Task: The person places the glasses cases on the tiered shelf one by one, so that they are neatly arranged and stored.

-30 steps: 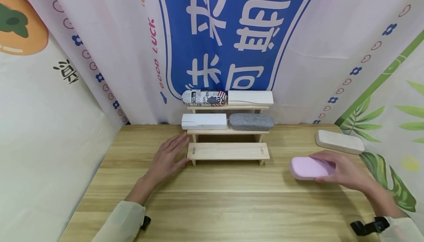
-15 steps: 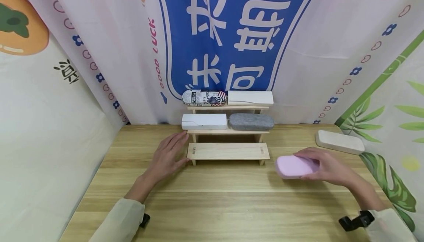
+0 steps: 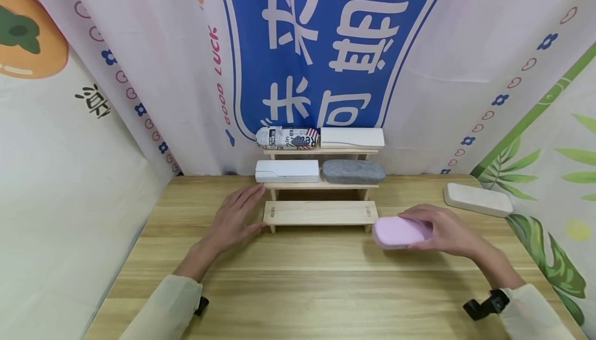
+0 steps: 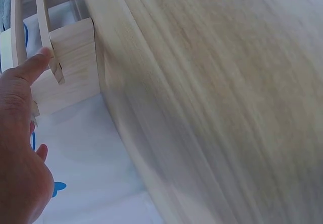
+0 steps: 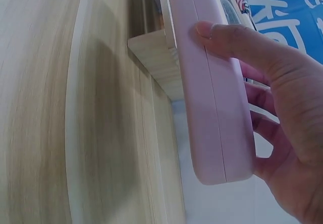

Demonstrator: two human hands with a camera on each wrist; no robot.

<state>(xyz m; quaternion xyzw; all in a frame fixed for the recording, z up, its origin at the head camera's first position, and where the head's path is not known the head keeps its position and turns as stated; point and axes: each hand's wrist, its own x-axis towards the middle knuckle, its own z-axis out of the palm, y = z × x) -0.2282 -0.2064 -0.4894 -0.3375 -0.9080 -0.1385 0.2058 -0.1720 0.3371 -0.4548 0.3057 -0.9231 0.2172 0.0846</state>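
Observation:
My right hand (image 3: pixel 447 231) pinches a pink glasses case (image 3: pixel 399 232) between thumb and fingers, at the right end of a three-step wooden stand (image 3: pixel 321 213). In the right wrist view the thumb lies across the long seam of the pink case (image 5: pixel 217 103), which is raised above the table with its shadow beneath. My left hand (image 3: pixel 236 220) rests at the stand's left side, fingers extended; in the left wrist view its thumb (image 4: pixel 38 65) touches a shelf end. The lowest shelf is bare. On the middle shelf lie a white case (image 3: pixel 286 172) and a grey felt case (image 3: pixel 353 171).
The top shelf bears a printed case (image 3: pixel 286 137) beside a cream-white case (image 3: pixel 352 137). Another off-white case (image 3: pixel 478 199) lies at the wooden table's (image 3: pixel 298 288) back right edge. A printed curtain (image 3: pixel 419 97) hangs right behind the stand.
My right hand has carried the pink glasses case leftward, from near the off-white case to the stand's right end. The left hand stays at the stand's left side.

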